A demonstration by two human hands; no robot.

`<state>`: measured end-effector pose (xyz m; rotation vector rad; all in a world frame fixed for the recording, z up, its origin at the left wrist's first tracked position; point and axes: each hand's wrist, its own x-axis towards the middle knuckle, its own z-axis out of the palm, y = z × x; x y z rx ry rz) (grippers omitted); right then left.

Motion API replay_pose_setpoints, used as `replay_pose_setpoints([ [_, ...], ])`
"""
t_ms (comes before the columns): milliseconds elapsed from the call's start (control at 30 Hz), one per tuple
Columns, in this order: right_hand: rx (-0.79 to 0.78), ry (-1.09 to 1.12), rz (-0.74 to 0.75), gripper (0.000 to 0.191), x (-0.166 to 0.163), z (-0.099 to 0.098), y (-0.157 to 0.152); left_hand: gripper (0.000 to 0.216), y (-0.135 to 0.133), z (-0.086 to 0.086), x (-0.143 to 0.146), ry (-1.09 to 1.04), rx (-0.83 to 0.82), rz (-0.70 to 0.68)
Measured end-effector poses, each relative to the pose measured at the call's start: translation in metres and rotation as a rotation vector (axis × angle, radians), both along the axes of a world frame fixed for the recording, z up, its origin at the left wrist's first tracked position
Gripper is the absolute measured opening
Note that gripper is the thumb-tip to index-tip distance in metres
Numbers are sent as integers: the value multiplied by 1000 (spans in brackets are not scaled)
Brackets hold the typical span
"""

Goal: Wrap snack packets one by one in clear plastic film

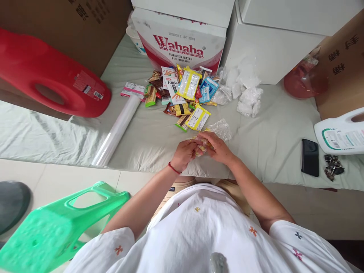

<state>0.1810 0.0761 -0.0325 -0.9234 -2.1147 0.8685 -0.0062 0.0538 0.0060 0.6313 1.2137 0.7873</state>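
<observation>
My left hand, with a red cord at the wrist, is closed on the near side of a snack packet wrapped in clear plastic film. The fingers of my right hand bend over the same packet from the other side. Its yellow and reddish colours show through the film, but the fingers cover most of it. A crumpled clear sheet spreads beyond my right hand. Just past my hands lies a white and yellow snack packet, at the front of a heap of mixed snack packets.
A roll of clear film lies left of the heap. Film-wrapped bundles sit right, before white boxes. A Wahaha carton stands behind. Red jug, green stool, phone, keys and white bottle lie around.
</observation>
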Motion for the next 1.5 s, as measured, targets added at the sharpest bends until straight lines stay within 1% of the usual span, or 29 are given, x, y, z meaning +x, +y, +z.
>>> replay_pose_setpoints([
  [100, -15, 60, -19, 57, 0, 9, -4, 14, -1, -4, 9, 102, 15, 35],
  [167, 52, 33, -26, 53, -2, 13, -11, 12, 0, -5, 13, 127, 32, 31],
  [267, 180, -145, -6, 48, -5, 10, -26, 15, 3, -7, 12, 128, 66, 8],
  [333, 199, -269, -15, 50, -4, 2, -35, 25, 5, -9, 7, 189, 102, -45],
  [367, 193, -309, -31, 51, -3, -3, -40, 31, 6, -10, 3, 266, 151, -71],
  [433, 181, -333, -51, 50, 0, -12, -46, 36, 6, -12, -3, 532, 342, -91],
  [500, 179, -311, -54, 50, 3, -18, -48, 35, 4, -13, -7, 844, 610, -110],
  [533, 178, -292, -51, 49, 3, -20, -48, 33, 3, -15, -8, 958, 738, -148],
  [600, 166, -243, -46, 48, 3, -20, -47, 31, 0, -19, -5, 1065, 925, -247],
  [667, 141, -175, -41, 45, 3, -16, -46, 32, -2, -27, -1, 1082, 1013, -296],
  [733, 96, -92, -36, 38, 7, -10, -42, 36, -3, -36, 3, 1094, 1034, -286],
  [767, 72, -55, -67, 35, 12, -6, -39, 38, -4, -41, 4, 1098, 1036, -286],
  [800, 55, -29, -143, 33, 18, -2, -35, 40, -5, -45, 5, 1099, 1036, -296],
  [833, 51, -21, -262, 32, 25, 1, -29, 43, -5, -48, 6, 1099, 1033, -313],
  [867, 60, -37, -412, 32, 34, 2, -21, 45, -5, -51, 6, 1103, 1027, -333],
  [933, 90, -124, -704, 39, 50, 1, 0, 46, -4, -53, 6, 1127, 1014, -365],
  [967, 81, -190, -797, 44, 57, -1, 11, 46, -3, -53, 5, 1144, 1009, -376],
  [1000, 46, -260, -846, 48, 62, -4, 22, 46, -1, -52, 5, 1157, 1006, -383],
  [1067, -66, -372, -850, 49, 66, -11, 42, 44, 3, -51, 4, 1169, 1007, -396],
  [1133, -179, -413, -779, 43, 64, -16, 55, 44, 6, -50, 3, 1163, 1013, -406],
  [1167, -220, -396, -739, 39, 62, -16, 59, 44, 7, -51, 3, 1159, 1018, -408],
  [1200, -249, -351, -710, 36, 60, -15, 62, 44, 7, -51, 2, 1155, 1024, -408],
  [1267, -277, -193, -680, 34, 57, -10, 63, 44, 6, -53, 2, 1150, 1039, -405],
  [1333, -313, -10, -674, 36, 56, -4, 62, 44, 3, -55, 2, 1145, 1047, -402],
  [1367, -355, 52, -673, 39, 55, -2, 60, 44, 2, -55, 3, 1142, 1046, -402],
  [1433, -467, 69, -666, 45, 53, -1, 57, 44, -1, -54, 5, 1141, 1033, -402],
  [1500, -529, 9, -650, 48, 51, -1, 54, 44, -2, -51, 6, 1148, 1017, -401],
])
